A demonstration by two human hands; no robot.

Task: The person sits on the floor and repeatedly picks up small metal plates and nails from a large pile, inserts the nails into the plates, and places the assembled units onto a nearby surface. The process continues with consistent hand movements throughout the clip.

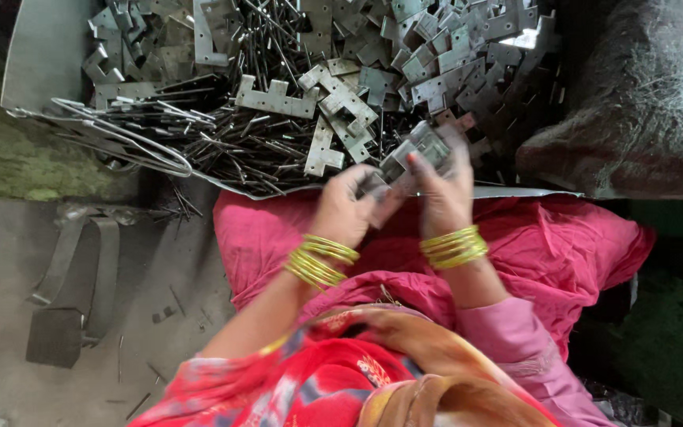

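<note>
Left hand and right hand — both gripping one metal hinge piece, blurred, perhaps two parts. Just beyond the fingers — loose hinge plates and pins on a metal sheet.

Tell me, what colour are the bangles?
Yellow-gold, the bangles on both wrists, seen in the head view.

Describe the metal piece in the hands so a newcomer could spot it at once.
Start at the big metal tray heaped with flat plates and thin pins. At its near edge, above the pink cloth, the left hand and right hand meet. The hinge piece is lifted between them, unlike the loose ones.
</note>
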